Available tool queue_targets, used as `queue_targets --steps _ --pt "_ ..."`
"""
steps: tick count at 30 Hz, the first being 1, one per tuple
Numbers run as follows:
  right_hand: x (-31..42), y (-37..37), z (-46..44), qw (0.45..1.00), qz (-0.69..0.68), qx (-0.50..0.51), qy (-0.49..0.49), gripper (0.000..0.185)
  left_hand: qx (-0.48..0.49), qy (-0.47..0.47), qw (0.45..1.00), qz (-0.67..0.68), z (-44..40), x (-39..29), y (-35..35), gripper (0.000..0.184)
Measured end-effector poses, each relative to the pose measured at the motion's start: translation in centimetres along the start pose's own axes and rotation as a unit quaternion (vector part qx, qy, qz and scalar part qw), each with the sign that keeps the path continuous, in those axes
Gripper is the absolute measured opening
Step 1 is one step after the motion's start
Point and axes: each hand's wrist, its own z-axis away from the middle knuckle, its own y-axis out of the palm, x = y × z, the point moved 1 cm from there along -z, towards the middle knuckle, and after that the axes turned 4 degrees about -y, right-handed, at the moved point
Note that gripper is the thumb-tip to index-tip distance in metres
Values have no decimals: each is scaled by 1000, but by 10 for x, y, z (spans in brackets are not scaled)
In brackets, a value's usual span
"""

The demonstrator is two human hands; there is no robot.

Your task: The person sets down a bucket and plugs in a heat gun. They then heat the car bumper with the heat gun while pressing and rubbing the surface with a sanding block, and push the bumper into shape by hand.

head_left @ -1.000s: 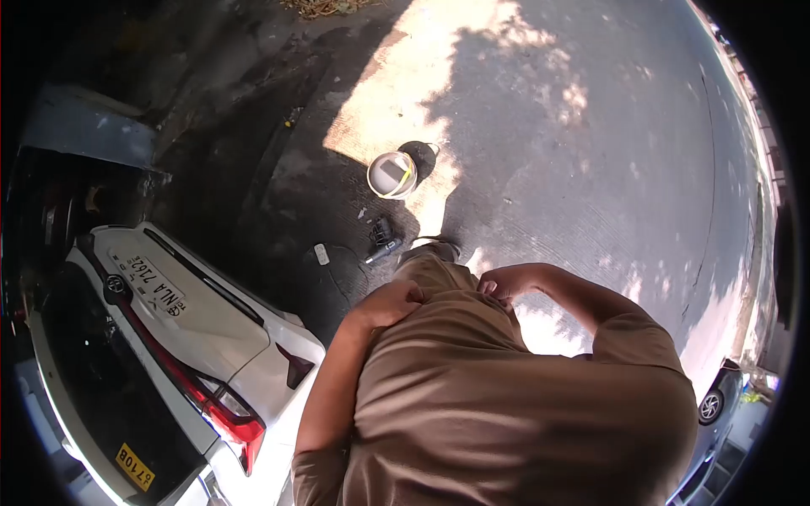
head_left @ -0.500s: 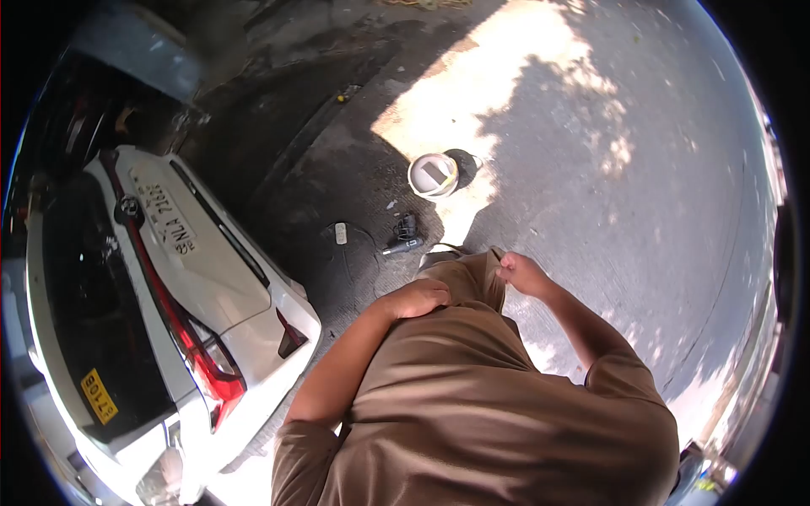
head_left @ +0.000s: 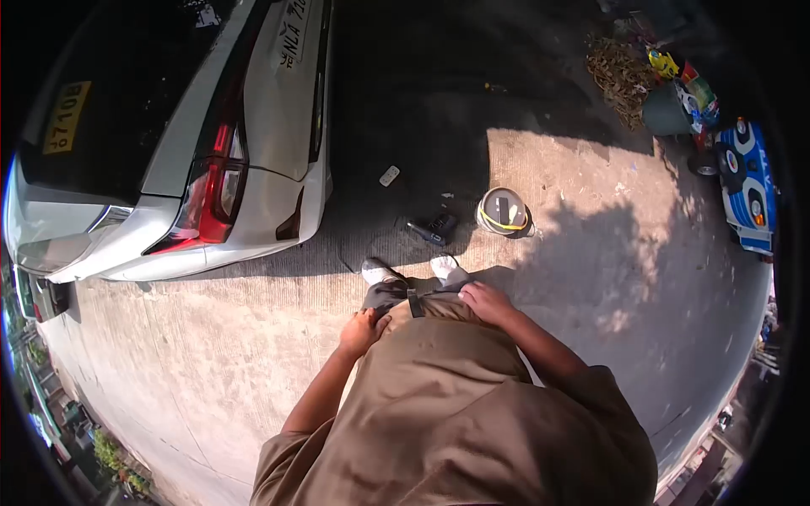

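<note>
My left hand (head_left: 365,331) is at my left hip, its fingers curled on the cloth at the waist of my trousers (head_left: 388,295). On the other side, my right hand (head_left: 487,301) is closed on the trousers near the waist. Between them a dark strap (head_left: 413,304) hangs down the front, below the brown shirt (head_left: 456,396). Past my feet a black corded tool (head_left: 434,228), its exact kind unclear, lies on the ground. Beside it stands a round bucket (head_left: 502,212) with a yellow band and dark flat pieces on top.
A white car's rear (head_left: 270,202) stands close on my left. A white power strip (head_left: 389,175) lies in the shade. At the far right are a leaf heap (head_left: 620,78), a grey bin (head_left: 665,111) and a blue-and-white vehicle (head_left: 747,190).
My view has turned right, bringing the leaf heap and blue-and-white vehicle into sight. Both hands have moved from the shirt's lower part to the trouser waist.
</note>
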Motion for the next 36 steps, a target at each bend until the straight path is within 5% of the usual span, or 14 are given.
queue_targets --steps 6,11,14,18,24,25,26,28,31,34,36 --pt "16 22 -23 997 31 67 13 42 15 -81 984 157 35 9 7 51" --pt "55 -6 33 993 -107 37 43 43 162 -175 884 402 105 11 -27 57" --pt "60 -15 46 986 -110 101 68 43 235 -195 863 402 105 2 -22 59" --pt "52 -11 10 977 -75 197 34 45 242 -79 930 266 79 -15 -7 65" --pt "-27 8 -40 963 -37 267 -18 45 345 -118 902 232 70 -23 59 63" --pt "-55 17 -55 970 -46 238 -6 46 288 -26 924 250 70 -25 78 60" --pt "-80 21 -77 968 -53 243 29 45 384 -139 881 240 46 -68 29 55" --pt "-149 44 -123 991 -73 110 25 38 389 -65 873 287 10 -61 58 45" --pt "-238 73 -202 995 32 29 95 29 201 -37 964 170 -81 -39 113 33" --pt "-317 126 -300 978 150 130 67 32 25 -5 999 -37 -241 -9 137 30" --pt "-338 153 -346 969 187 146 66 37 5 -61 996 64 -309 3 123 32"
